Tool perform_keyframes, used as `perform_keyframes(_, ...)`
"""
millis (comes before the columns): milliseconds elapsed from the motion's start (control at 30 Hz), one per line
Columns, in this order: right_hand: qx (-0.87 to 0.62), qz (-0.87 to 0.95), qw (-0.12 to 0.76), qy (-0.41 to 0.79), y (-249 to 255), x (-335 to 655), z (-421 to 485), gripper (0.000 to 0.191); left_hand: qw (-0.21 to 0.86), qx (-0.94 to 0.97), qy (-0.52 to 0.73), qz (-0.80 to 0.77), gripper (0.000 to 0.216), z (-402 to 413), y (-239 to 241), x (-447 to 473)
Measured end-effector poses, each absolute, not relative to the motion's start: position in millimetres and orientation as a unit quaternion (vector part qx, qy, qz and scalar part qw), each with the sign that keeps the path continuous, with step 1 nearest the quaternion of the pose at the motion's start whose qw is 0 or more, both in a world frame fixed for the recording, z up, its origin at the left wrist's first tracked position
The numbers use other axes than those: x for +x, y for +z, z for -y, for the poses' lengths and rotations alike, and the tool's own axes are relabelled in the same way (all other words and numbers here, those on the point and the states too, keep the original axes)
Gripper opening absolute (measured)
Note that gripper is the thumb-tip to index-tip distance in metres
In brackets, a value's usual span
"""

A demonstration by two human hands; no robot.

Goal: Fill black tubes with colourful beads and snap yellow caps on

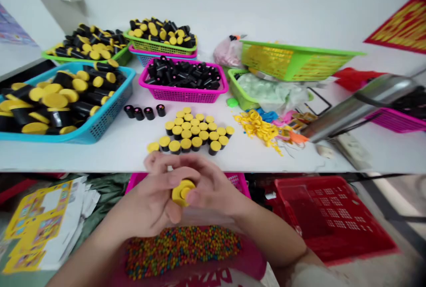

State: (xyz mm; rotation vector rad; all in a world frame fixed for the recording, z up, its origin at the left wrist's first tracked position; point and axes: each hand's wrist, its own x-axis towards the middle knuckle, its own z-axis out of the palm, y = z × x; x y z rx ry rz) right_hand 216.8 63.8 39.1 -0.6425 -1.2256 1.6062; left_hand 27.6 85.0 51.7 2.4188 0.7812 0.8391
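Observation:
Both my hands meet above the table's front edge around a round yellow cap [179, 194] with a raised knob at its centre. My left hand [151, 200] wraps its fingers about the cap from the left. The thumb of my right hand [218, 189] presses against the knob, while its other fingers curl behind; whatever sits behind the cap is hidden. Just beyond my fingers, several black cylinders with yellow lids [186, 134] stand upright in a cluster. Beneath my hands, many small multicoloured balls [186, 249] lie in a pink basket [244, 185].
A blue basket [100, 120] of yellow-lidded black cylinders stands left. Behind, a magenta basket [189, 96] holds black cylinders, near several loose ones [148, 113]. Yellow plastic pieces [261, 129] lie right, beside a slanting metal tube [356, 109]. A red crate [333, 220] sits lower right.

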Motion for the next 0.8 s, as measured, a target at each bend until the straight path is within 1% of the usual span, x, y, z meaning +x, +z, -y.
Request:
perform_keyframes(67, -0.263, 0.484, 0.426, 0.718, 39, 214, -66, 0.045, 0.130, 0.911, 0.294, -0.258, 0.039, -89, 62, 26)
perform_keyframes(100, -0.261, 0.479, 0.407, 0.733, 39, 213, -68, 0.039, 0.105, 0.915, 0.300, -0.250, 0.040, -91, 66, 27)
perform_keyframes(167, -0.261, 0.481, 0.404, 0.733, 42, 213, -73, 0.034, 0.098, 0.919, 0.294, -0.244, 0.037, -94, 72, 28)
perform_keyframes(200, -0.262, 0.490, 0.408, 0.724, 44, 215, -75, 0.035, 0.109, 0.920, 0.286, -0.246, 0.035, -96, 73, 29)
perform_keyframes(233, -0.266, 0.507, 0.411, 0.709, 46, 219, -77, 0.040, 0.122, 0.917, 0.286, -0.250, 0.034, -98, 72, 30)
perform_keyframes(267, -0.277, 0.531, 0.414, 0.685, 48, 225, -79, 0.051, 0.134, 0.909, 0.300, -0.256, 0.034, -101, 68, 30)
perform_keyframes(300, -0.302, 0.557, 0.425, 0.647, 49, 234, -81, 0.064, 0.140, 0.898, 0.322, -0.264, 0.037, -104, 62, 29)
perform_keyframes(333, -0.341, 0.584, 0.442, 0.590, 50, 247, -82, 0.073, 0.139, 0.883, 0.351, -0.279, 0.043, -108, 54, 27)
perform_keyframes(367, -0.395, 0.606, 0.461, 0.514, 49, 262, -82, 0.074, 0.134, 0.866, 0.377, -0.299, 0.050, -111, 44, 24)
perform_keyframes(400, -0.464, 0.616, 0.481, 0.417, 46, 281, -82, 0.065, 0.130, 0.851, 0.388, -0.330, 0.059, -114, 34, 20)
perform_keyframes(433, -0.540, 0.609, 0.494, 0.306, 42, 302, -82, 0.051, 0.130, 0.838, 0.379, -0.370, 0.067, -115, 24, 17)
perform_keyframes(467, -0.617, 0.593, 0.482, 0.190, 35, 323, -82, 0.040, 0.136, 0.826, 0.354, -0.416, 0.072, -116, 15, 13)
perform_keyframes(500, -0.684, 0.567, 0.454, 0.069, 27, 344, -81, 0.036, 0.145, 0.812, 0.325, -0.463, 0.073, -116, 9, 10)
perform_keyframes(533, -0.736, 0.535, 0.413, -0.040, 17, 363, -81, 0.039, 0.154, 0.795, 0.298, -0.506, 0.072, -115, 4, 9)
perform_keyframes(567, -0.775, 0.503, 0.365, -0.112, 6, 379, -81, 0.041, 0.164, 0.780, 0.270, -0.540, 0.071, -114, 3, 8)
perform_keyframes(600, -0.799, 0.480, 0.327, -0.156, -4, 392, -82, 0.040, 0.170, 0.771, 0.246, -0.563, 0.071, -114, 3, 10)
perform_keyframes(667, -0.812, 0.474, 0.284, -0.187, -21, 408, -84, 0.035, 0.176, 0.765, 0.209, -0.583, 0.071, -115, 10, 16)
perform_keyframes(733, -0.797, 0.501, 0.284, -0.184, -28, 413, -86, 0.031, 0.163, 0.774, 0.171, -0.587, 0.068, -118, 18, 26)
perform_keyframes(800, -0.783, 0.508, 0.319, -0.166, -25, 411, -85, 0.031, 0.129, 0.789, 0.127, -0.587, 0.060, -120, 26, 37)
